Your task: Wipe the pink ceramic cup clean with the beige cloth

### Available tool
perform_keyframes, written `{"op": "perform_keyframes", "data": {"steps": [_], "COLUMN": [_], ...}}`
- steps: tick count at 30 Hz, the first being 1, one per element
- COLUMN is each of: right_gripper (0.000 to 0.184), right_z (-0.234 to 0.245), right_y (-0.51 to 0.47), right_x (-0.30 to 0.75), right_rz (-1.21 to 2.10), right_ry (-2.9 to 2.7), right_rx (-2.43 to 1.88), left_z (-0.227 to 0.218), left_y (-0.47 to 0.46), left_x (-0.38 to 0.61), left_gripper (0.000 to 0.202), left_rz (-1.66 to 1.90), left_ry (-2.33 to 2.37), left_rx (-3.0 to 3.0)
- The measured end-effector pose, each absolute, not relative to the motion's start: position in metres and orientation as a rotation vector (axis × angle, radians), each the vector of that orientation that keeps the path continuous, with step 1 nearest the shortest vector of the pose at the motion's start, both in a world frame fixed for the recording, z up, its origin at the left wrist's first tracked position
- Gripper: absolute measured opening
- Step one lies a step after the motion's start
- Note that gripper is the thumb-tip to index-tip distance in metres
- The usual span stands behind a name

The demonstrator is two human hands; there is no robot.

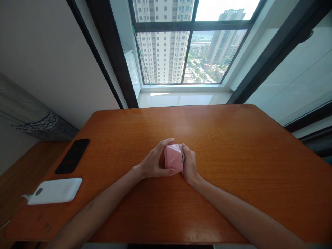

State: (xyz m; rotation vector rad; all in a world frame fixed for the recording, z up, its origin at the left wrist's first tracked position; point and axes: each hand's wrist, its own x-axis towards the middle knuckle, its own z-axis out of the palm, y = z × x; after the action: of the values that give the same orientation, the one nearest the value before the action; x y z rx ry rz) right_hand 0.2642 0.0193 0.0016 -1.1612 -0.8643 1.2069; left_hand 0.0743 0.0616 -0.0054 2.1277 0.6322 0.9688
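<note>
A small pink object (pixel 173 159) with glossy, angled facets is between my two hands, over the middle of the wooden table. My left hand (pixel 158 160) grips it from the left, thumb along the near side and fingers around the far side. On its right side shows a grey part (pixel 183 154), mostly covered by my right hand (pixel 190 164), whose fingers are closed around it. What kind of object this is cannot be made out, and its underside is hidden.
To the left on the wooden table (pixel 233 145) lie a black phone (pixel 72 156) and a white power bank (pixel 55 191) with a short strap or cable at its end. Beyond the far edge is a window (pixel 192 26) with a white sill (pixel 181 99).
</note>
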Motion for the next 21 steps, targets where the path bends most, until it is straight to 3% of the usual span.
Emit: {"op": "perform_keyframes", "data": {"steps": [3, 8, 12, 21], "right_gripper": [0.057, 0.055, 0.055, 0.057], "right_z": [0.003, 0.008, 0.009, 0.009], "right_y": [0.02, 0.017, 0.015, 0.015], "right_x": [0.264, 0.264, 0.264, 0.264], "right_rz": [1.2, 1.165, 1.157, 1.128], "right_ry": [-0.86, -0.918, -0.963, -0.959], "right_rx": [-1.168, -1.201, -1.207, -1.237], "left_z": [0.003, 0.015, 0.016, 0.016], "left_y": [0.052, 0.029, 0.019, 0.024], "left_x": [0.083, 0.107, 0.116, 0.109], "left_gripper": [0.099, 0.057, 0.038, 0.047], "left_rz": [1.07, 1.186, 1.202, 1.136], "left_ry": [0.599, 0.766, 0.872, 0.775], "left_rx": [2.138, 1.918, 1.751, 1.771]}}
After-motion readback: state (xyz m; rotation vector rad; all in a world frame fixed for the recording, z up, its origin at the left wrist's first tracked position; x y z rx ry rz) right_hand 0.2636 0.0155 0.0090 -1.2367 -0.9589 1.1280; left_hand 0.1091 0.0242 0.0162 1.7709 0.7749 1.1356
